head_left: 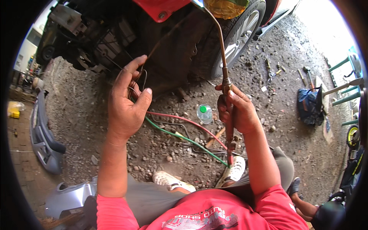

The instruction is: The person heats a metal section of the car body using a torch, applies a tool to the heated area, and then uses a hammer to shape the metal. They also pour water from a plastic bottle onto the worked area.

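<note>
My right hand [241, 111] is closed round the handle of a gas welding torch [229, 126]. The torch's long bent copper neck rises to a bright tip at the top edge, beside a red car body panel [163, 8]. A red hose [191, 118] and a green hose [180, 137] run near the torch's lower end. On the left, my left hand [128, 101] has thumb and forefinger apart, with the other fingers curled round a thin filler rod [155, 48]. That rod slants up toward the panel, and wire loops show by the fingers.
A car wheel [245, 32] stands beyond the torch, with dark underbody parts [103, 42] at upper left. On the gravel lie a green-capped bottle [205, 115], hand tools [269, 71] and a blue bag [309, 105]. A loose bumper [44, 134] is left; another person's leg [304, 205] shows lower right.
</note>
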`<state>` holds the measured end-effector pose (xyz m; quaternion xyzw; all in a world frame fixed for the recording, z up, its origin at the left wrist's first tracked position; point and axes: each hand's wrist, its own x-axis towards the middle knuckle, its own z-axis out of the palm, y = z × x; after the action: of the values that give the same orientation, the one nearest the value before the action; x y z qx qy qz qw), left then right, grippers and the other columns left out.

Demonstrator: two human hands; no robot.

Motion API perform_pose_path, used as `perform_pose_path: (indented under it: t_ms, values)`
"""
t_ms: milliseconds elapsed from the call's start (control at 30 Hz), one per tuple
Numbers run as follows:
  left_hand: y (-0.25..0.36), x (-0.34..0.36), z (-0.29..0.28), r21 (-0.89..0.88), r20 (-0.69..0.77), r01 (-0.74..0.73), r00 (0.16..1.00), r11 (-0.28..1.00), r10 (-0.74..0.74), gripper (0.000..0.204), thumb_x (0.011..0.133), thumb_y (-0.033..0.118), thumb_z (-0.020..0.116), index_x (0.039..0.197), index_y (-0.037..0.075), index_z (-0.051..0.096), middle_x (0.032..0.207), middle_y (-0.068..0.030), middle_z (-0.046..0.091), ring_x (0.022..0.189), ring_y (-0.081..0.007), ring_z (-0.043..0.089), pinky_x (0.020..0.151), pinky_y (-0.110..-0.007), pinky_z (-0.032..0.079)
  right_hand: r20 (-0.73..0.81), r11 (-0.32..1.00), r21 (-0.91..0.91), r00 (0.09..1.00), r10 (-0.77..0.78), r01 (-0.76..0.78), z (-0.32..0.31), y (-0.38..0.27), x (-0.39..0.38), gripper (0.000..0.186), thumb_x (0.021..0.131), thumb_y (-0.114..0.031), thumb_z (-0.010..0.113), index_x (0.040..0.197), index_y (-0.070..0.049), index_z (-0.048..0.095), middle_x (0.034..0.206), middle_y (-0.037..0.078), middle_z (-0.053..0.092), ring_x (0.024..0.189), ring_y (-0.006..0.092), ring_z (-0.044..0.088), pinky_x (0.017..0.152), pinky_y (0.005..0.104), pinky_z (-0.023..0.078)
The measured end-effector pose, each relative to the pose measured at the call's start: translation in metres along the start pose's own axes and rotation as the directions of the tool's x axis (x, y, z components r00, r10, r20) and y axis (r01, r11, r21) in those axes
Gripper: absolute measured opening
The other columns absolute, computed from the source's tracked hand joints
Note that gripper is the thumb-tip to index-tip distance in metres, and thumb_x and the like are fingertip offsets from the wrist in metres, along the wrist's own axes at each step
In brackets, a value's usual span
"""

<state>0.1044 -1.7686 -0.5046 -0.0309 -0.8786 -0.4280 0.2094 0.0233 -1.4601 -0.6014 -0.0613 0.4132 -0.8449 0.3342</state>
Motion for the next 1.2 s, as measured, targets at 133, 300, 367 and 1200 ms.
perform_pose_path:
  t_ms: [133,300,367,1200]
  values:
    - [0.012,0.005,0.008,0.113,-0.073,0.003,0.997,0.994,0.005,0.059,0.09,0.001,0.077,0.147,0.01,0.064,0.106,0.0063,0.056,0.076,-0.0023,0.042,0.072,-0.017,0.041,0.102,0.995,0.096,0.994,-0.027,0.017,0.002,-0.006,0.02,0.039,0.108,-0.034,0.059,0.136,-0.007,0.059,0.081,0.005,0.058,0.064,0.0128,0.054,0.056,0.0281,0.046]
    - [0.033,0.018,0.023,0.407,-0.155,-0.127,0.966,0.905,0.206,0.059,0.085,0.006,0.084,0.142,0.015,0.069,0.087,-0.0032,0.063,0.069,-0.0127,0.059,0.066,-0.03,0.052,0.211,0.974,0.227,0.975,-0.067,0.018,0.001,-0.001,0.047,0.039,0.108,-0.035,0.059,0.137,-0.008,0.06,0.083,0.003,0.057,0.067,0.0121,0.053,0.056,0.0268,0.045]
    - [0.038,0.023,0.026,0.491,-0.153,-0.142,0.957,0.859,0.246,0.058,0.085,0.007,0.084,0.141,0.015,0.07,0.086,-0.003,0.063,0.069,-0.0132,0.06,0.067,-0.03,0.052,0.14,0.991,0.136,0.989,-0.041,0.022,-0.002,0.0,0.044,0.044,0.107,-0.038,0.061,0.139,-0.007,0.058,0.079,0.004,0.057,0.06,0.0124,0.051,0.053,0.027,0.043]
    - [0.02,0.063,0.068,0.498,-0.314,-0.124,0.897,0.858,0.311,0.052,0.087,0.011,0.084,0.137,0.019,0.073,0.087,-0.0021,0.065,0.076,-0.0132,0.067,0.072,-0.032,0.058,-0.017,0.995,-0.02,0.995,-0.097,0.096,-0.016,-0.024,0.051,0.036,0.109,-0.032,0.06,0.136,-0.009,0.064,0.083,0.003,0.056,0.065,0.0096,0.051,0.056,0.0236,0.044]
